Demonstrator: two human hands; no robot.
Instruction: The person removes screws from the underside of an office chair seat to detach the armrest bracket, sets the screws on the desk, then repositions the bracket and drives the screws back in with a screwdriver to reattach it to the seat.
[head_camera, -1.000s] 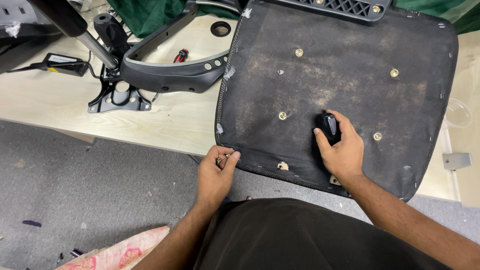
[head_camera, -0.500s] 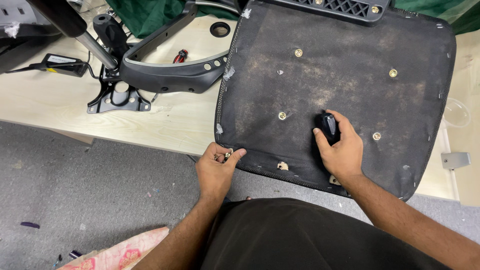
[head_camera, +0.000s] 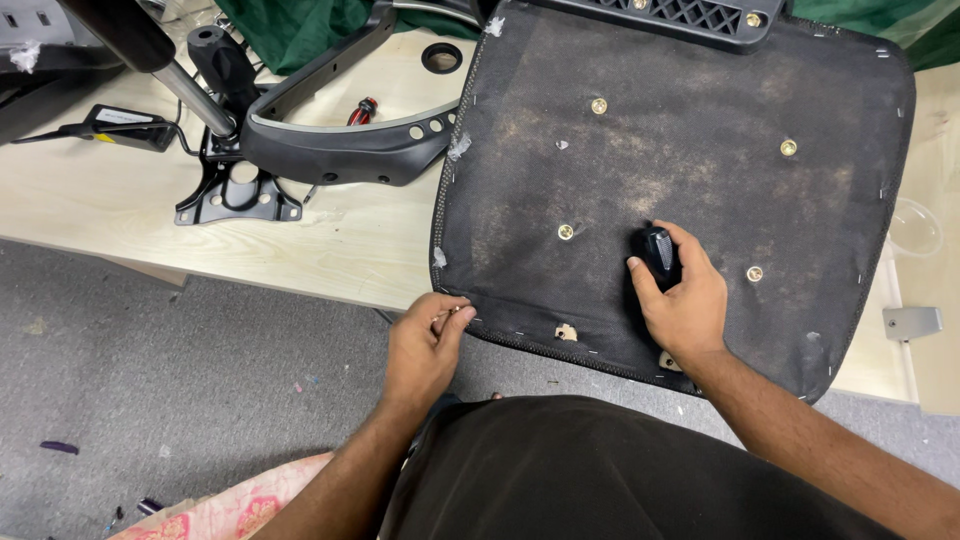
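I see my left hand (head_camera: 425, 345) pinching something small and pale at the near edge of the upturned black fabric-covered seat base (head_camera: 690, 150), which fills the upper right of the frame. My right hand (head_camera: 685, 300) is wrapped around a small black handle (head_camera: 657, 248) pressed on the fabric. The seat overhangs the pale wooden table (head_camera: 150, 210); leaning harder could tip it off, I judge.

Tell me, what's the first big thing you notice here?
The big black seat panel lying upside down on the pale wooden table, brass bolt holes dotting it. The right hand grips a small black tool on it; the left hand pinches something small at its near edge. A black armrest lies to the left.
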